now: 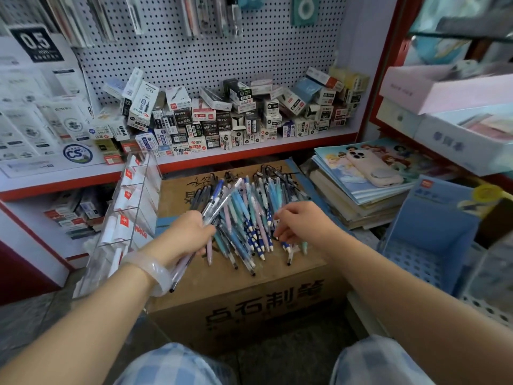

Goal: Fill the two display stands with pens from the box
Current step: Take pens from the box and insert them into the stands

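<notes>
We are gripping a bundle of light, slippery plastic pens (216, 204) mid-barrel in our left hand (191, 232) while our right hand (299, 220), fingers curled, is picking among the loose pile (249, 218) on the brown cardboard box (249, 295).

You're working in soft, even daylight-like light with only faint shadows under the pile of blue and white pens (244, 218). Your wide lens bows the red-edged white shelf (249, 151) and stretches the corners. The upper right corner and the blue checked fabric (172, 365) at the bottom edge look blurred.
</notes>
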Demonstrator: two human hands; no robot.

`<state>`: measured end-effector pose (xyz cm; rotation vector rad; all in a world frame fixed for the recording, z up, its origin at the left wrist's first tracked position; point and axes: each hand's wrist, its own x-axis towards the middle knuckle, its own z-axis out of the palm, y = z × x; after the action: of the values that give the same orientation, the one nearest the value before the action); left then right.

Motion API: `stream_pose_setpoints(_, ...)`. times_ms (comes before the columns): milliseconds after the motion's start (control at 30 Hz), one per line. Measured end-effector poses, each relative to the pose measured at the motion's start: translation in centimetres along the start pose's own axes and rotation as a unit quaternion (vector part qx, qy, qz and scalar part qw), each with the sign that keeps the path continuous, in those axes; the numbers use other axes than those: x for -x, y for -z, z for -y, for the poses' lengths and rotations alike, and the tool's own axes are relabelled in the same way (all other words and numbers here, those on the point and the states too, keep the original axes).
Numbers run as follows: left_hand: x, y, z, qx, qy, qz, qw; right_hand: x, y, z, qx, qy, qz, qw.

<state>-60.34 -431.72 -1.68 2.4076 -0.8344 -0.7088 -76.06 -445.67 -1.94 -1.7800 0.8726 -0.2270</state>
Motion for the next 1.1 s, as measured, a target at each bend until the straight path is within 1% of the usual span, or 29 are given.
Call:
stream_pose_setpoints(133,2.5,-0.6,-3.5,-0.058,-0.093,0.014,0.994,1.7,1.4,2.1,-0.192,-0.021,0.018,0.981)
stream_pose_setpoints(233,4.7,-1.7,-6.6,-0.074,-0.150,0.023,0.986,3.1,2.7,2.9,-0.271,-0.008,-0.008,0.963)
stream_pose_setpoints(333,6.1,-3.2,-9.2,-0.055,-0.188,0.028,0.980,4.9,5.0,3.0,-0.295,0.015,-0.068,0.953)
stream_pose_setpoints(433,7.1,-5.1,-11.4,-0.047,-0.217,0.024,0.975,7.1,7.6,2.8,-0.305,0.011,-0.119,0.945)
stream_pose_setpoints(500,8.1,-6.4,-12.9,-0.036,-0.245,0.023,0.969,8.6,9.5,2.5,-0.313,0.013,-0.169,0.935)
stream_pose_setpoints(633,10.1,-8.8,-15.6,0.012,-0.288,0.044,0.957,12.4,15.5,1.1,-0.379,0.024,-0.310,0.871)
stream_pose_setpoints(667,10.6,-9.3,-16.2,0.031,-0.296,0.051,0.953,13.7,17.1,0.3,-0.361,0.028,-0.336,0.869)
stream_pose_setpoints(767,12.3,-11.2,-17.9,0.108,-0.310,0.080,0.941,18.5,20.7,-2.8,-0.245,0.039,-0.381,0.891)
stream_pose_setpoints(867,14.0,-14.9,-19.5,0.250,-0.290,0.139,0.913,22.7,22.9,-5.7,-0.108,0.030,-0.420,0.901)
stream_pose_setpoints(1000,17.2,-20.7,-21.9,0.328,-0.256,0.216,0.883,27.0,24.8,-9.5,0.002,-0.010,-0.456,0.890)
stream_pose_setpoints(1100,19.5,-24.0,-22.9,0.362,-0.246,0.257,0.862,30.0,25.7,-12.4,0.127,-0.033,-0.497,0.858)
